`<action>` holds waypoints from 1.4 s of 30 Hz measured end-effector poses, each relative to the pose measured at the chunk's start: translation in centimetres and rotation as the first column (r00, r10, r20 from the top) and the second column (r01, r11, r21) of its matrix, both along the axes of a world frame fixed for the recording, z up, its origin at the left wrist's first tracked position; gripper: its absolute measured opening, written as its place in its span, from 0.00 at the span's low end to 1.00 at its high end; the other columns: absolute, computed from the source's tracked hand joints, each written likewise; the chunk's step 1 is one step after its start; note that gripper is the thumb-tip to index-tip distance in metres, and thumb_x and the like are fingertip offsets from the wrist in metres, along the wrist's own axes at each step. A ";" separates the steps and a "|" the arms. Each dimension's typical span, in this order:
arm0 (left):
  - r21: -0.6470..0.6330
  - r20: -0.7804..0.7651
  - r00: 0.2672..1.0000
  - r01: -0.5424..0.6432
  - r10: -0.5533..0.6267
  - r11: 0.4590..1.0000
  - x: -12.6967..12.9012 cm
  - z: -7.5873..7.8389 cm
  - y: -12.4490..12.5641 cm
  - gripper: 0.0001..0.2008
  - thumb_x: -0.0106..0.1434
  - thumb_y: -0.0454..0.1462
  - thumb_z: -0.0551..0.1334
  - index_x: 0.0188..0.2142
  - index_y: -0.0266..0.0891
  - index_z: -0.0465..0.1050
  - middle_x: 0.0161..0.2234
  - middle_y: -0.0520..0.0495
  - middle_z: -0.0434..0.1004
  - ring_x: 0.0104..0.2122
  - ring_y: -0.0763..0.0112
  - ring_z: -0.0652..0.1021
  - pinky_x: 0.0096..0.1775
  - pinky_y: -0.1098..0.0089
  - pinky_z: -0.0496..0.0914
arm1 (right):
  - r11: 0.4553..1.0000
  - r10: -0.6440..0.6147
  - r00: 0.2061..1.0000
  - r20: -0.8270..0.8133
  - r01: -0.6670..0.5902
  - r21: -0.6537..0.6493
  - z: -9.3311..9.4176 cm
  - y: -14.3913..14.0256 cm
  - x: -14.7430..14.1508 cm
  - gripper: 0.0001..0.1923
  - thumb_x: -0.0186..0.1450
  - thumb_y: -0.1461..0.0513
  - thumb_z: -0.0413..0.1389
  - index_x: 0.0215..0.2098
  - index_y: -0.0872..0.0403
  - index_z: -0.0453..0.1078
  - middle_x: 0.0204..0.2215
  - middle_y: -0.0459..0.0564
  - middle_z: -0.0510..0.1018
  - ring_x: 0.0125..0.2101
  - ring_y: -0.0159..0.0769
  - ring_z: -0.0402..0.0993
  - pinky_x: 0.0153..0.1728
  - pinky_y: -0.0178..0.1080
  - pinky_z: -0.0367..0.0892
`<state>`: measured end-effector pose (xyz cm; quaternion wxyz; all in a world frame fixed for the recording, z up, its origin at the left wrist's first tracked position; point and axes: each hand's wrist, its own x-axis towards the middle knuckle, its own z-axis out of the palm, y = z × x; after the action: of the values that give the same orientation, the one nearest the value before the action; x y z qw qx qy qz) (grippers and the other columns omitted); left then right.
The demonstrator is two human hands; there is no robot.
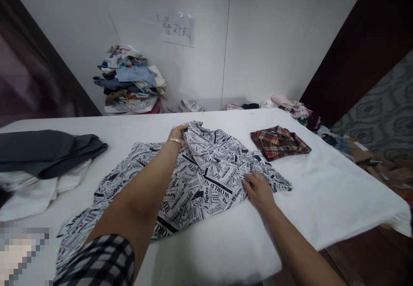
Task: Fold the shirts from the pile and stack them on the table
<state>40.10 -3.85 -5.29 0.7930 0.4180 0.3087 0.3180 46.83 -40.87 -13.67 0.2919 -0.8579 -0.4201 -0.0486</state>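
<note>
A black-and-white newspaper-print shirt (206, 174) lies spread across the white table (338, 191). My left hand (178, 134), with a bracelet at the wrist, grips the shirt at its far edge near the collar. My right hand (257, 188) presses flat on the shirt's right part, fingers resting on the fabric near the sleeve.
A folded red plaid shirt (279, 142) lies at the table's right. Dark grey and white garments (45, 157) are heaped at the left. A pile of clothes (130, 81) stands against the back wall under a paper sign (178, 29). More clothes (290, 105) and cardboard lie on the floor at right.
</note>
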 end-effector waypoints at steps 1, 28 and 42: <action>-0.004 0.032 0.999 -0.020 0.020 1.000 -0.4 0.7 0.2 0.15 0.46 0.32 0.61 0.36 0.37 0.71 0.26 0.48 0.76 0.29 0.61 0.79 0.38 0.60 0.74 | 1.000 -0.026 0.999 -0.026 0.025 -0.012 0.1 0.0 0.0 0.16 0.67 0.54 0.50 0.46 0.51 0.74 0.34 0.51 0.75 0.39 0.41 0.71 0.41 0.41 0.66; 0.628 -0.775 0.530 0.709 0.345 0.321 -18.3 -1.1 -1.2 0.21 0.48 0.29 0.60 0.42 0.46 0.77 0.52 0.48 0.76 0.55 0.63 0.71 0.59 0.66 0.60 | 0.979 -0.132 0.991 0.001 0.131 -0.157 -1.1 -0.1 1.5 0.24 0.66 0.51 0.44 0.52 0.52 0.73 0.45 0.53 0.79 0.41 0.43 0.76 0.39 0.40 0.67; 0.585 -0.799 0.541 0.800 0.263 0.130 -19.7 -1.4 -3.2 0.12 0.47 0.36 0.68 0.34 0.45 0.77 0.52 0.48 0.75 0.54 0.62 0.71 0.57 0.67 0.61 | 0.979 -0.166 0.985 -0.035 0.161 -0.121 -1.1 -0.1 1.7 0.24 0.65 0.51 0.46 0.53 0.51 0.72 0.44 0.53 0.80 0.41 0.45 0.77 0.39 0.42 0.69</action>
<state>20.35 -7.09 -6.69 0.1674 0.9552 0.2410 0.0383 48.53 -40.97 -14.75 0.2451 -0.9061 -0.3436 -0.0284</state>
